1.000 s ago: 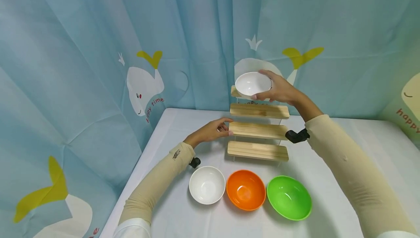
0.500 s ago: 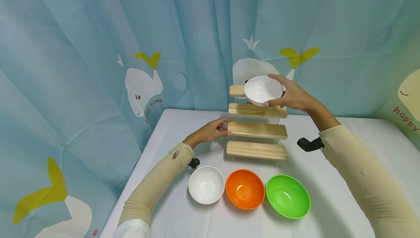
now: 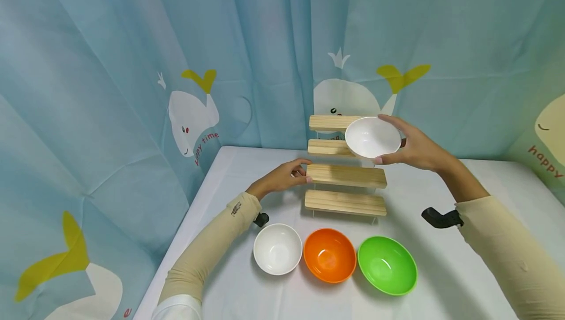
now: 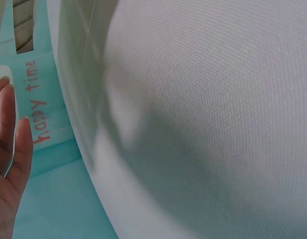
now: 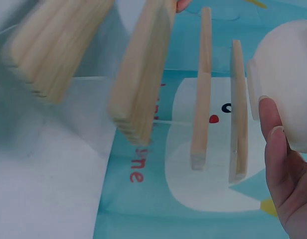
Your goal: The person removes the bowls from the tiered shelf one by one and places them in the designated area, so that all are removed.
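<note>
My right hand (image 3: 417, 146) grips a white bowl (image 3: 372, 138) by its right side, thumb at the near rim and fingers at the far one. The bowl is held up before the right part of a tiered wooden display stand (image 3: 346, 175), overlapping its two upper boards in the head view. From the right wrist view, the bowl (image 5: 290, 74) shows its outside and foot, fingertips against it. My left hand (image 3: 282, 175) pinches the left end of the stand's second board from the bottom, thumb in front. In the left wrist view only part of that hand (image 4: 11, 144) shows.
A white bowl (image 3: 278, 249), an orange bowl (image 3: 330, 255) and a green bowl (image 3: 387, 265) stand in a row in front of the stand. They rest on a white tablecloth (image 3: 238, 290). A blue curtain (image 3: 269, 55) with whale prints hangs right behind.
My right hand has carried the white bowl rightward and down, from in front of the top board's left part toward the stand's right end. The left hand stays at its board.
</note>
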Demonstrator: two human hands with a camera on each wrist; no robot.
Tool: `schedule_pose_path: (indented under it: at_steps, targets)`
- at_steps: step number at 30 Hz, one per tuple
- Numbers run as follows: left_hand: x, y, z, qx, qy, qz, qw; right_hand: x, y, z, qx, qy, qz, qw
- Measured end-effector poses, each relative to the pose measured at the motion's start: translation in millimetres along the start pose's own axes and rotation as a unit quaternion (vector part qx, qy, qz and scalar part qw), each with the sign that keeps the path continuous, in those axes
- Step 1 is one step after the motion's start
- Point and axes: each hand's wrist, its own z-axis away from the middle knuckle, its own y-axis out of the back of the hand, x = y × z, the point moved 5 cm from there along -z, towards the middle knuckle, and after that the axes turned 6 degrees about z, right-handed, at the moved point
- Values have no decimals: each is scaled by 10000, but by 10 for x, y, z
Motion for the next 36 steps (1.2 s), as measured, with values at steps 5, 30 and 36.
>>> schedule_pose_path:
  at_steps: [5, 30, 36]
  targets:
    - [33, -3, 17, 13, -9, -16, 10000, 53, 9, 241, 90, -43, 142, 9998]
    - [67, 12, 39, 32, -11, 6, 10000, 470, -117, 1153, 237, 85, 208, 9995]
    - [65, 1, 27, 43, 8, 6, 10000, 561, -156, 1334, 62, -91, 171, 9998]
